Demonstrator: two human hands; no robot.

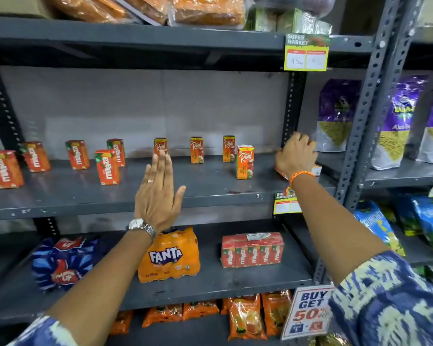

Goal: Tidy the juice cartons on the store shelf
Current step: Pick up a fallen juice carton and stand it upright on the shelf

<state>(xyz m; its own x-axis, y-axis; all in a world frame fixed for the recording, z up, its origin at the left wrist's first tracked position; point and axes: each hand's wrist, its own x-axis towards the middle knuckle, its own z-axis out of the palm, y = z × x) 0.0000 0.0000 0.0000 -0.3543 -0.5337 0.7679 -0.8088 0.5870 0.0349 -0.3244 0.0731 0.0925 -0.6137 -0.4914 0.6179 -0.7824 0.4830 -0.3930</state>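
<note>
On the grey middle shelf [210, 193] stand several red Maaza cartons [107, 167] at the left and several orange Real cartons [245, 162] at the right, all upright and spaced apart. My left hand [158, 193] is raised flat with fingers apart, just in front of one Real carton [160, 145], holding nothing. My right hand [296, 153] reaches to the shelf's right end and closes over a carton lying flat [316, 170], mostly hidden under the hand.
A shelf upright [291, 106] stands just behind my right hand. Purple snack bags [335, 113] fill the neighbouring bay. Below sit a Fanta pack [169, 255], a Maaza multipack [253, 249] and a blue Thums Up pack [63, 263]. A yellow price tag [306, 52] hangs above.
</note>
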